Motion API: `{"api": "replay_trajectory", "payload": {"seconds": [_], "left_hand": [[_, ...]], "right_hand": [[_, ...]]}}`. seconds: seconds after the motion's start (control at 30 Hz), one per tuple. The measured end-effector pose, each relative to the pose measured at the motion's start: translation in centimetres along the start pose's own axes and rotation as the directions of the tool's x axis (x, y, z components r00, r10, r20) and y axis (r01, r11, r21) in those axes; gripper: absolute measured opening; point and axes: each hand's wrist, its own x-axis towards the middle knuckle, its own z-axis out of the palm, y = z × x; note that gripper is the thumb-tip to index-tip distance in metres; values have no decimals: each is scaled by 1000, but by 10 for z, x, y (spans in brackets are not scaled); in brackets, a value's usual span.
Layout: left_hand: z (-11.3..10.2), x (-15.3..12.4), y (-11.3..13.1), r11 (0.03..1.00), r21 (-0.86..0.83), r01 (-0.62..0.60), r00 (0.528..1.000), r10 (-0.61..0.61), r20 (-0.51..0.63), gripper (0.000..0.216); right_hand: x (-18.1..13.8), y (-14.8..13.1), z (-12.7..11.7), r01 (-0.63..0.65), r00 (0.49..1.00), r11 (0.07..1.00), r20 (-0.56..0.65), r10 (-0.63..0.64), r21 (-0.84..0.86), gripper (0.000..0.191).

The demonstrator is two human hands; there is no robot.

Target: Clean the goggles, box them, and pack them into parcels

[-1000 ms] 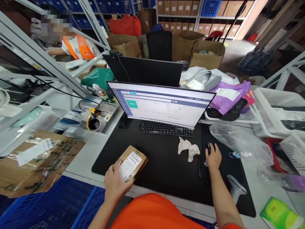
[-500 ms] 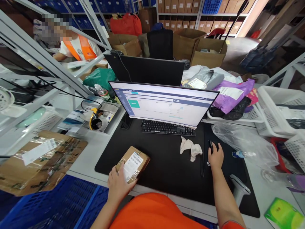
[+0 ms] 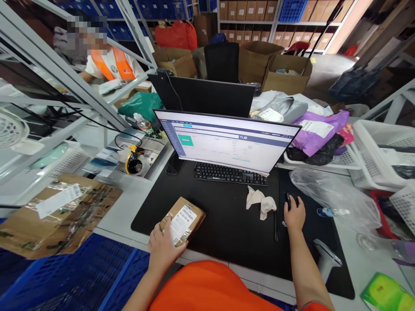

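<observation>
My left hand (image 3: 166,247) grips the near end of a small brown parcel (image 3: 194,211), thumb and fingers around its edges. A white barcode label (image 3: 184,221) faces up on the parcel, which lies on the black desk mat (image 3: 227,233). On the right, my right hand (image 3: 295,214) rests over a black computer mouse (image 3: 288,198), with the palm and fingers covering most of it. In front of me stands a lit monitor (image 3: 223,142), its screen text too small to read. A black keyboard (image 3: 230,173) sits beneath it.
Crumpled tissues (image 3: 261,202) and a pen (image 3: 276,224) lie mid-mat. A barcode scanner (image 3: 327,259) stands at right, near clear plastic film (image 3: 337,198). A larger taped carton (image 3: 58,216) overhangs a blue crate (image 3: 87,268) at left. Behind the frame, a co-worker in an orange vest (image 3: 123,65) sits.
The whole view has shifted slightly, with the scene sitting a little farther right. Both hands keep their places on the parcel and the mouse.
</observation>
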Motion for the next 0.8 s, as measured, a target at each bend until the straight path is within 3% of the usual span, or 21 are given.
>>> {"api": "replay_trajectory", "payload": {"seconds": [0.8], "left_hand": [[0, 1, 1, 1000, -28, 4, 1000, -4, -7, 104]], "right_hand": [[2, -7, -3, -19, 1000, 1000, 8, 19, -12, 51]]}}
